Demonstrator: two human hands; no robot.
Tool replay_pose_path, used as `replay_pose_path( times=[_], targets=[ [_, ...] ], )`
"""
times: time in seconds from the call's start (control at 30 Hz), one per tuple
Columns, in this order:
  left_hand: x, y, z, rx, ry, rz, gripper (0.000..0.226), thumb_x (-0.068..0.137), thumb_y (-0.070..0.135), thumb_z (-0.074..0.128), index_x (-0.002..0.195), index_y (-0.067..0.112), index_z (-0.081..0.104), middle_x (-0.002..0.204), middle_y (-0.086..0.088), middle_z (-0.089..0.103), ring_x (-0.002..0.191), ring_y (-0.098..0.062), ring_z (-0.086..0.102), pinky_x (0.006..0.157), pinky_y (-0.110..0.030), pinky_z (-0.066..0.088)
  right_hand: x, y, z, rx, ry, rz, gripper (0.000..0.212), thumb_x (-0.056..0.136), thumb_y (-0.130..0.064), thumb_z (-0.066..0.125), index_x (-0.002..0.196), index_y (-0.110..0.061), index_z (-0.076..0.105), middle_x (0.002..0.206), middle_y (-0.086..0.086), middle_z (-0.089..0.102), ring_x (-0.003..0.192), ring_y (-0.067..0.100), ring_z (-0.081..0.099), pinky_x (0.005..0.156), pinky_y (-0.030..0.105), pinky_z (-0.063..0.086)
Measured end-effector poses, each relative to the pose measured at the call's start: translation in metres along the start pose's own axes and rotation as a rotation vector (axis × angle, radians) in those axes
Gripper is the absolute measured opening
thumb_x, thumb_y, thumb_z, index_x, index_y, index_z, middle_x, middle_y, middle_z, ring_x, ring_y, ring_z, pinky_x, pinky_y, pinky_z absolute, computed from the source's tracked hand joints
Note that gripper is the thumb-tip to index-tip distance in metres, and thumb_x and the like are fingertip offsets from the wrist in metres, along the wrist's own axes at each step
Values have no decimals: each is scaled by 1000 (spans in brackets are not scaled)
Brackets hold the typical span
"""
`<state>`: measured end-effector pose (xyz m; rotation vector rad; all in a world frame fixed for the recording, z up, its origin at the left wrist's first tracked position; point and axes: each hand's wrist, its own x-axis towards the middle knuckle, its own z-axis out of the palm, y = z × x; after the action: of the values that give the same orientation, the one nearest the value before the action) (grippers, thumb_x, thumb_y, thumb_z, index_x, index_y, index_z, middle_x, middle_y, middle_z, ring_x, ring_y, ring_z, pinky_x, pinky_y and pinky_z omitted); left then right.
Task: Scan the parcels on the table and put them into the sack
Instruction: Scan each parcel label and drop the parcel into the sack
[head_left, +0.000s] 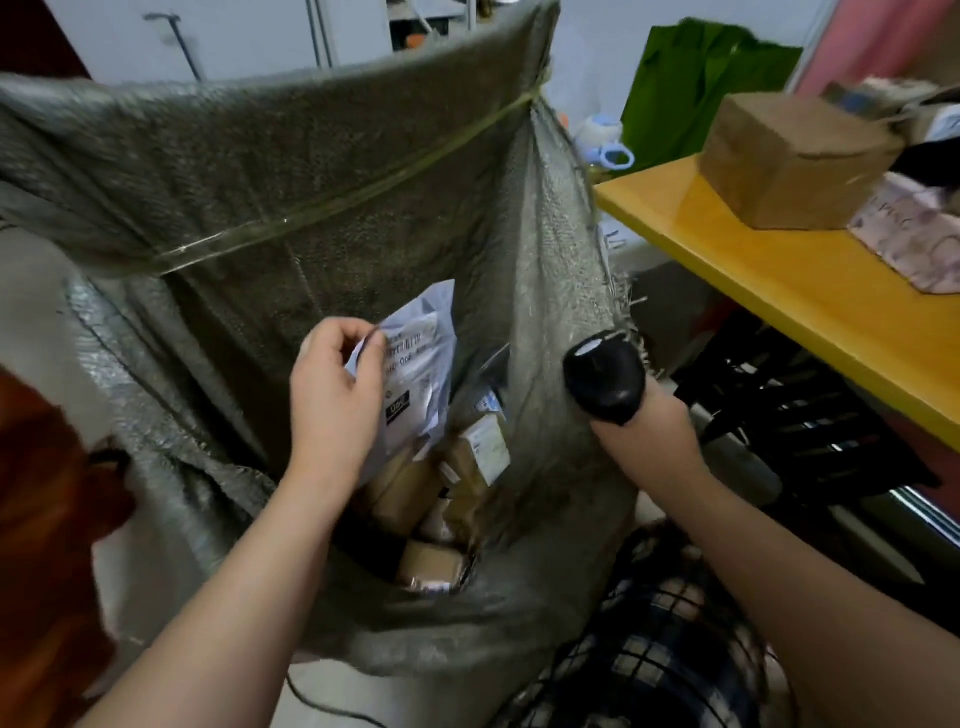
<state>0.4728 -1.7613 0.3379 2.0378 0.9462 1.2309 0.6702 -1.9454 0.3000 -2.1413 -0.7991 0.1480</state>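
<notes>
A large grey woven sack (291, 171) stands open in front of me, its mouth held wide. My left hand (335, 384) pinches the edge of a white plastic mailer parcel (418, 374) with a printed label, inside the sack's mouth. Below it lie several brown cardboard boxes (415, 493) at the bottom of the sack. My right hand (649, 431) grips a black handheld scanner (605, 376) beside the sack's right edge. On the yellow table (779, 280) at the right rests a brown cardboard parcel (795, 161) and a patterned soft parcel (914, 234).
A green bag (696, 83) stands behind the table. A dark plastic crate (810, 415) sits under the table. A dark red object (47, 519) is at the left edge. My checked clothing (665, 649) shows at the bottom.
</notes>
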Motion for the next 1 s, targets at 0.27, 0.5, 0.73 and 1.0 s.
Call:
replay_pose_path(
  times=[0.27,0.5,0.73,1.0],
  targets=[
    [9,19,61,-9,-192,-175,5,97,21,53,94,20,56,100,-1,59,94,-13,55,74,-21,41,-7,-18,-110,-177,99,-120,27,74,-15,66,95,-25,51,87,-2,58,96,34,59,71,30,36],
    [1,-4,88,66,-458,-196,10,94,18,56,85,16,58,82,4,58,84,-15,54,66,-24,34,-14,-15,-88,-176,-55,-95,39,75,-14,70,108,-25,53,88,-6,62,93,24,60,73,25,38],
    [-18,-42,44,271,-421,-129,10,92,19,58,83,19,56,86,2,58,79,-14,54,71,-29,40,-15,-8,-55,-76,-101,-58,36,74,-16,73,83,-38,47,76,-22,51,79,12,52,67,24,38],
    [-43,-44,52,440,-689,-88,8,91,21,55,93,14,59,97,-7,60,90,-27,59,74,-35,45,-12,-8,-22,28,-123,22,28,74,-14,76,94,-24,58,78,-12,57,83,13,55,73,26,40]
  ],
)
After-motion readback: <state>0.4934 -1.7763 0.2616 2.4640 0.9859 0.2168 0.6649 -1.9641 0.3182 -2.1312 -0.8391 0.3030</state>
